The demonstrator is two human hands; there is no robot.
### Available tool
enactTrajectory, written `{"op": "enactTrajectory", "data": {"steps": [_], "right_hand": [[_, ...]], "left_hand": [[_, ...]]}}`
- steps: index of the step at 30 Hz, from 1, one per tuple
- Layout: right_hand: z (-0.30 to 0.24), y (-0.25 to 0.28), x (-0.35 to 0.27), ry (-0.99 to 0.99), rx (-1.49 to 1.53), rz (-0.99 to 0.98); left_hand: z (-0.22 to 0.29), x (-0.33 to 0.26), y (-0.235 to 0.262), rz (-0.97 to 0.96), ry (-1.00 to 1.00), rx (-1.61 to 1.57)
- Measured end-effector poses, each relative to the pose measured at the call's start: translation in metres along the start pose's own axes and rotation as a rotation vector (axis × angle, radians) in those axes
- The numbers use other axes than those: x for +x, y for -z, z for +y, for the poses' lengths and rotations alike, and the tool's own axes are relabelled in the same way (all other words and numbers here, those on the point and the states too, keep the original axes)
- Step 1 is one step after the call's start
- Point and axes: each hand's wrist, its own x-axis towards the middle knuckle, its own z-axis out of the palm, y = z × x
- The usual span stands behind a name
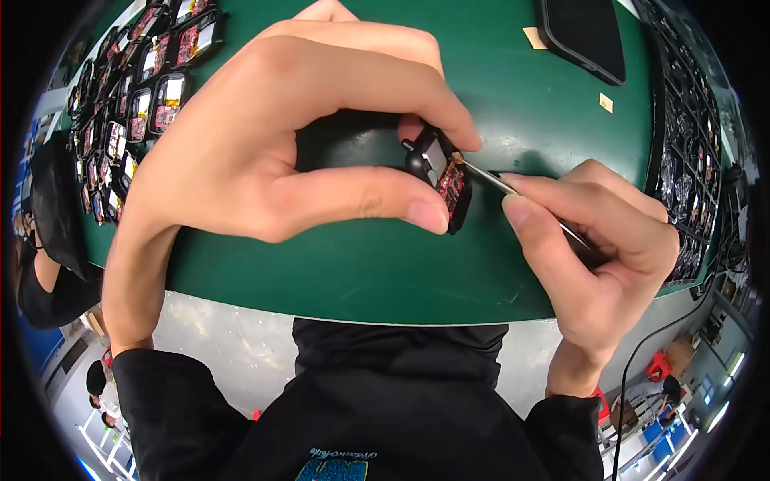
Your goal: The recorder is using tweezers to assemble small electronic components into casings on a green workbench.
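Observation:
Between the thumb and fingers of my left hand (273, 144) is a small black device casing (417, 164), held tilted above the green table. Its open side shows a silvery block and a red circuit board (453, 186). My right hand (597, 240) pinches slim metal tweezers (493, 180) between thumb and forefinger. The tweezers' tip reaches the casing beside a small orange-brown piece at the board's upper edge. Whether the tip grips that piece is too small to tell. The fingers of my left hand hide part of the casing.
Rows of similar open casings with red boards (168, 103) lie at the left of the green table (361, 276). A black phone-like slab (584, 36) and small pale paper bits (605, 103) lie at the far right. A black compartment tray (690, 144) lines the right edge, near a dark cable (642, 345).

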Motion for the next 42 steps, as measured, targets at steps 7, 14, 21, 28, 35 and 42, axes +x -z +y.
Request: {"op": "enactTrajectory", "data": {"steps": [7, 14, 21, 28, 35, 42], "right_hand": [[0.0, 0.0, -0.001, 0.059, -0.096, 0.041], [0.004, 0.002, -0.003, 0.086, -0.107, 0.031], [0.007, -0.003, 0.0, 0.152, -0.079, 0.039], [0.01, -0.002, 0.0, 0.205, -0.11, 0.037], [0.013, -0.006, 0.002, 0.23, -0.108, 0.039], [0.01, -0.003, -0.001, 0.204, -0.097, 0.052]], "left_hand": [[0.0, -0.003, 0.0, 0.022, 0.009, 0.004], [-0.003, -0.001, -0.003, 0.017, 0.022, -0.006], [-0.001, 0.001, -0.001, 0.022, 0.011, -0.001], [-0.001, 0.002, -0.001, 0.009, 0.003, -0.015], [0.0, 0.002, -0.004, 0.028, 0.014, -0.01], [0.001, 0.003, -0.004, 0.035, 0.018, -0.026]]}}
